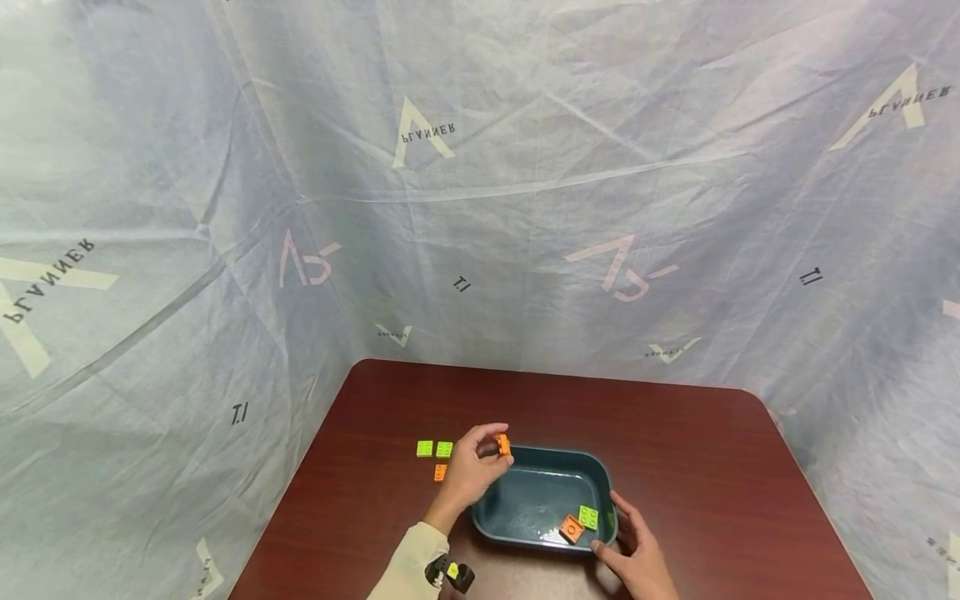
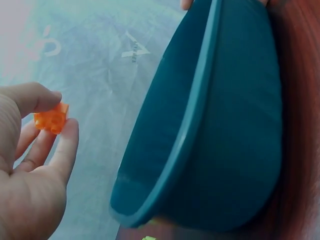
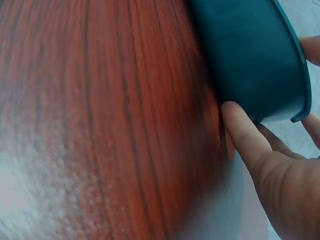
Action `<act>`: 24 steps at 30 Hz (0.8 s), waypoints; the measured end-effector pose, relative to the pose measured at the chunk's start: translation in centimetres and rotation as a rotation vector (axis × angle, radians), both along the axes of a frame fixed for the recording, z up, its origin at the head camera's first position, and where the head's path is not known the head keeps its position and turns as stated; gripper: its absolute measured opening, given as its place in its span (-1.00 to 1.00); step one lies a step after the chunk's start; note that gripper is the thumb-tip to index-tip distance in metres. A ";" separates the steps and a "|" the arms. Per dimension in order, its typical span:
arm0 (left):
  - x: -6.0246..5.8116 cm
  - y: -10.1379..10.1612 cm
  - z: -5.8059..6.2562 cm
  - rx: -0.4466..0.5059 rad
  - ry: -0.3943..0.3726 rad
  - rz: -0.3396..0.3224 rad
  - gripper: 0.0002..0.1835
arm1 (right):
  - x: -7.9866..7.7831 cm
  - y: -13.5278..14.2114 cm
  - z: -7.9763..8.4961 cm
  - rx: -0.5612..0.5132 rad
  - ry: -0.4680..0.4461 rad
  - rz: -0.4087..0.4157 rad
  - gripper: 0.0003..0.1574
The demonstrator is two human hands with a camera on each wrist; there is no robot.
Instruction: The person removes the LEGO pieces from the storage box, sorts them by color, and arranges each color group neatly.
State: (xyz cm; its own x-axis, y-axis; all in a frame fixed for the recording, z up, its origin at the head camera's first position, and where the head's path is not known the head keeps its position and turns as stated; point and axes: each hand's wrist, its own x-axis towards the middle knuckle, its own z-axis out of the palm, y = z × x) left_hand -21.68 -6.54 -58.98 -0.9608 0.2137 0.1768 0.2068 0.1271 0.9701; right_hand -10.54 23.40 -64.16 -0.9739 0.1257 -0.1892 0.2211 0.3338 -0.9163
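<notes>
A dark teal bin point(image 1: 532, 504) sits on the reddish-brown table point(image 1: 720, 467), with an orange block point(image 1: 572, 530) and a green block point(image 1: 588, 517) in its near right corner. The orange one lies hollow side up, the green one studs up; they are side by side, and whether they touch is hard to tell. The rest of the bin's floor shows bare and shiny.

The left hand point(image 1: 468, 475) has its thumb and fingertips clamped on a second orange block point(image 1: 504, 446) — pinched at its sides, held up by the bin's far left corner and apart from the wall in the left wrist view. The right hand point(image 1: 637, 558) holds the bin's right end, thumb and fingers spread apart around the near right corner, one digit pressed to the outer wall.

Left of the bin, on the table, lie two green pieces point(image 1: 424, 449) just beside each other, and nearer the person an orange piece point(image 1: 440, 473) — partly hidden behind the left hand.
</notes>
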 end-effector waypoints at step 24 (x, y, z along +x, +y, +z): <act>0.4 -5.0 -0.7 0.007 -0.022 0.124 -0.54 | 0.0 0.0 -0.1 0.039 0.000 -0.004 0.18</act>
State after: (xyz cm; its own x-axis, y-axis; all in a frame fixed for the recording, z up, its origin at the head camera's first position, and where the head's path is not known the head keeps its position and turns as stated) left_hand -21.32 -11.50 -59.68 -0.9834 0.0921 0.1563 0.1684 0.1437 0.9752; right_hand -10.57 23.35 -64.28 -0.9734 0.1371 -0.1836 0.2222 0.3688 -0.9026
